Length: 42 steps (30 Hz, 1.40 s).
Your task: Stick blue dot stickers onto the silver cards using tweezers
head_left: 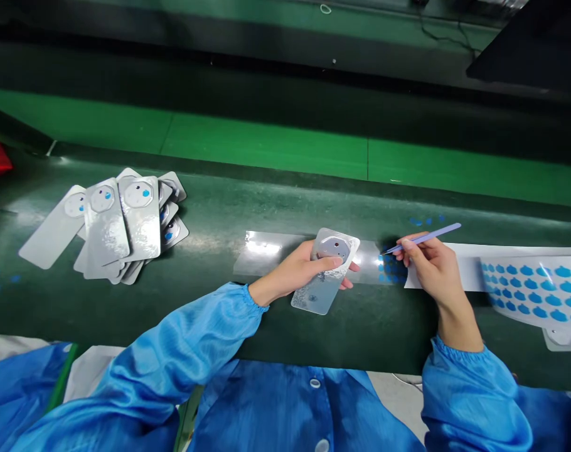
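My left hand [302, 269] grips a silvery phone back panel [317, 296], its thumb lying over the lower part of the round camera area and its fingers underneath. The panel is tilted above a clear film strip [257, 256] on the bench. In my right hand [433, 267] is a pair of light purple tweezers [438, 233], pinched between thumb and fingers. Their dark tips point left, close to small blue stickers [389, 271] at the right end of the film. I cannot tell whether the tips hold a sticker.
To the left lies a fanned pile of similar panels [104, 232], several with a blue spot in the camera area. At the right, a curved sheet of blue stickers [533, 292] overlaps white paper [464, 267]. A raised ledge [266, 147] runs behind the green bench [210, 301].
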Each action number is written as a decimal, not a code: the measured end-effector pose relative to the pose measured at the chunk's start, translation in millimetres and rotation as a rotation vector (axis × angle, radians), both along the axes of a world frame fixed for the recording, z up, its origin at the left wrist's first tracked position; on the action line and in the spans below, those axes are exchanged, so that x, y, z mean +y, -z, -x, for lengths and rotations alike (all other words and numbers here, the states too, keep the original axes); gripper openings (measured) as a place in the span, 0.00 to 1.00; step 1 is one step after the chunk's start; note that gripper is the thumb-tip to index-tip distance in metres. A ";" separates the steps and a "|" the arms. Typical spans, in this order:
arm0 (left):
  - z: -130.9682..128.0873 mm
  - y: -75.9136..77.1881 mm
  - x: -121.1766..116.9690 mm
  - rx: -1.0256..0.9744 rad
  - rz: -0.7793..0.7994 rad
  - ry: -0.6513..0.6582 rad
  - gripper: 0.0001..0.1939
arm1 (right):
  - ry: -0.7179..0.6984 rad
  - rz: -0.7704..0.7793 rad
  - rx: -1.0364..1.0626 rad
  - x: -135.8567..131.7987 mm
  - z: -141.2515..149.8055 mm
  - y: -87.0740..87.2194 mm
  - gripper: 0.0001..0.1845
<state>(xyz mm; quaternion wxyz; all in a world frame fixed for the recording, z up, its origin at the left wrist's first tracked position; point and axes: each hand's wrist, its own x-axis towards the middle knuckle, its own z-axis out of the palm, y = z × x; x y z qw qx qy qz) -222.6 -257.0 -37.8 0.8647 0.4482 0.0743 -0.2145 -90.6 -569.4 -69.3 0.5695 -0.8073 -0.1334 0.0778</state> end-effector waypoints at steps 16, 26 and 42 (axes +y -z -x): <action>7.8 -5.3 -14.4 -0.043 0.064 -0.110 0.41 | -0.050 -0.386 0.041 93.5 68.0 -47.7 0.21; 9.2 -8.0 -15.1 -0.072 0.049 -0.088 0.37 | -0.025 -0.359 0.047 94.6 68.9 -50.8 0.22; 4.0 7.7 -15.4 -0.178 0.029 0.006 0.37 | -0.047 -0.354 0.007 86.2 67.7 -53.9 0.19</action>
